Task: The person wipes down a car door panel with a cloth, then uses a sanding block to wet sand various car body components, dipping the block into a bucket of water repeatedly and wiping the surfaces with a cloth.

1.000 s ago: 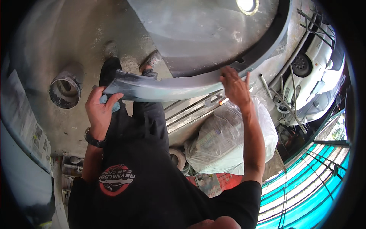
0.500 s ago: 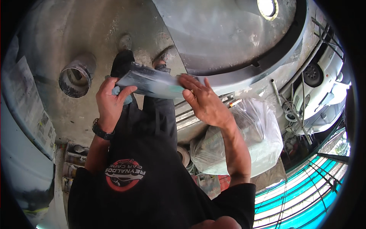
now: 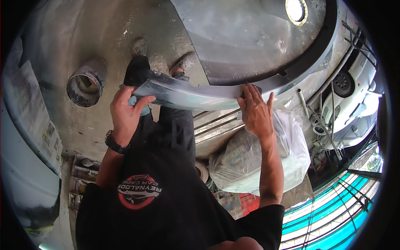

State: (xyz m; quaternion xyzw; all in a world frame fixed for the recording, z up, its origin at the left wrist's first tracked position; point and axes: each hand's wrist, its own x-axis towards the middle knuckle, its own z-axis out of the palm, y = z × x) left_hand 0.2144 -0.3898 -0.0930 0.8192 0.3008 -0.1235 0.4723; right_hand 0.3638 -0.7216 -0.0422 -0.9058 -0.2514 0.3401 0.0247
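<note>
A long curved grey panel (image 3: 196, 98), which looks like a car bumper strip, runs from my left hand across to the upper right. My left hand (image 3: 126, 111) grips its left end, thumb on the near side, with a light-blue cloth (image 3: 145, 111) tucked under the fingers. Farther right, my right hand (image 3: 256, 110) presses a dark sanding pad (image 3: 259, 89) on the panel's face. Fingers cover most of that pad, so its exact kind is hard to make out. Pale greenish patches show on the panel's surface between my hands.
A dirty bucket (image 3: 84, 85) stands on the floor at the left. Nearer on the right is a plastic-wrapped bundle (image 3: 250, 162), beside metal bars (image 3: 214, 125). Metal pipes (image 3: 304, 102) and a white car (image 3: 354, 96) lie beyond. A paper-masked body panel (image 3: 35, 116) fills the left edge.
My right hand has slid right along the panel, away from my left hand. The dark pad under its fingers now shows more clearly. My left hand keeps its grip at the end.
</note>
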